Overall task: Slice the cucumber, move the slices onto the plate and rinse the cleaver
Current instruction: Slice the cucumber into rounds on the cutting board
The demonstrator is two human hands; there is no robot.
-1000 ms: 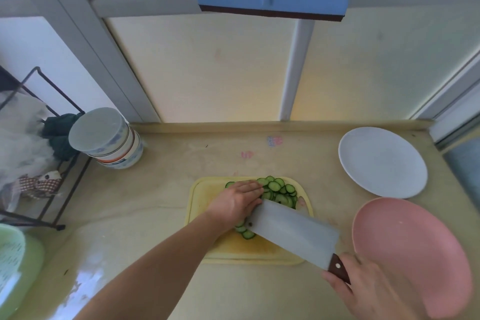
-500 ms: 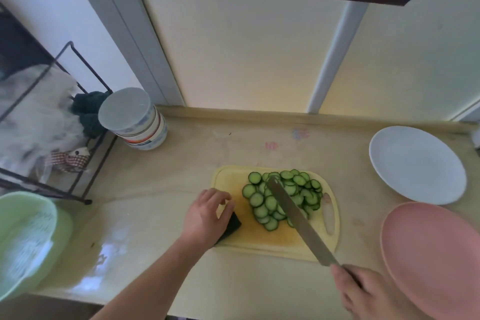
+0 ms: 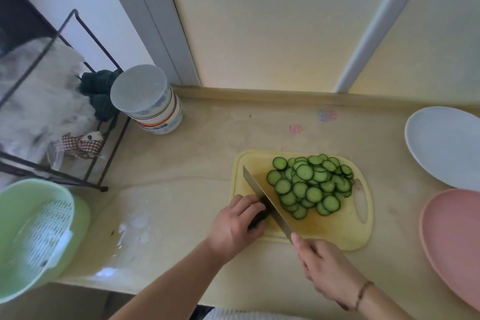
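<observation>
No readable brand, label or writing anywhere; only two faint pink-blue smudges on the tabletop, too blurred to read.

Tabletop pale yellow, glossy, wet patches at near left. Low raised lip along far edge, cream wall panels and grey frame bars behind.

Yellow cutting board at centre. Pile of cucumber slices on far right half of board, overlapping. Dark cucumber end piece at left edge of board, gripped by left hand, fingers curled over it. Cleaver seen edge-on, blade running diagonally across board, just right of left fingertips and touching the end piece. Right hand wrapped round cleaver handle at near edge of board; handle itself hidden. Thin bracelet on right wrist.

White plate at far right, pink plate near right, rims close together, both bare.

Stack of bowls at far left by wall. Black wire rack left of it, holding plastic bags and dark green cloth. Green strainer basket at near left.
</observation>
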